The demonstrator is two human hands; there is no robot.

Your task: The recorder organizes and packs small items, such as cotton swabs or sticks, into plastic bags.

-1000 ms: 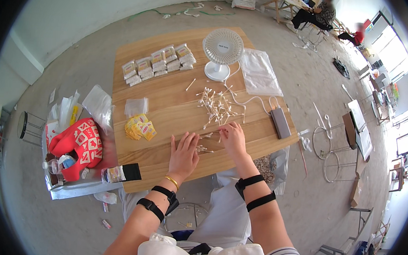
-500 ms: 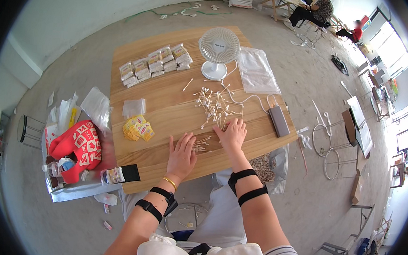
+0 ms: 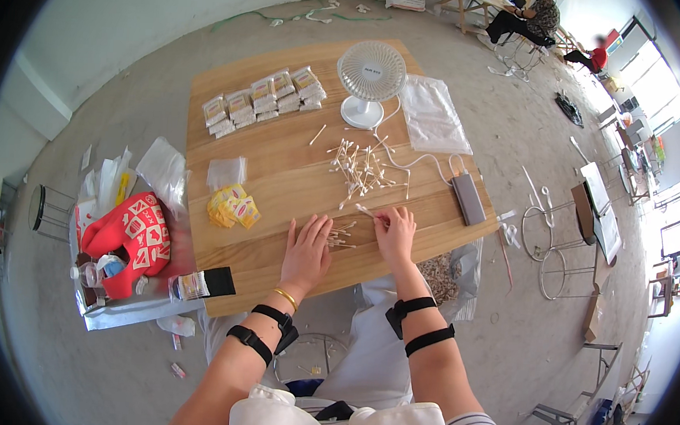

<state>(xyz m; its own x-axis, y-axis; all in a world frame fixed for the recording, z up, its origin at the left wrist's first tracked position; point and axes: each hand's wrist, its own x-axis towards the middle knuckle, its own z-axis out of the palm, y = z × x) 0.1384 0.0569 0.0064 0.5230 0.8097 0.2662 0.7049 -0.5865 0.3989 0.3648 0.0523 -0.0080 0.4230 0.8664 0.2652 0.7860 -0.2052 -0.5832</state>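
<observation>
My left hand point(image 3: 306, 251) lies flat on the wooden table point(image 3: 280, 170), fingers spread, beside a small bunch of cotton swabs point(image 3: 342, 234). My right hand point(image 3: 395, 233) is just to the right of that bunch and pinches a single cotton swab point(image 3: 365, 210) between its fingertips. A larger loose heap of cotton swabs point(image 3: 361, 167) is scattered farther back at the table's middle. One stray swab point(image 3: 317, 135) lies behind it.
A small white desk fan point(image 3: 371, 78) stands at the back, its cable running to a grey power bank point(image 3: 469, 199). Rows of small filled packets point(image 3: 263, 100), clear bags point(image 3: 430, 113), yellow packets point(image 3: 233, 207) and a red bag point(image 3: 130, 238) on a side stand surround the work spot.
My right hand has drawn back from the loose heap toward the small bunch, now with one swab pinched. My left hand has stayed flat in place.
</observation>
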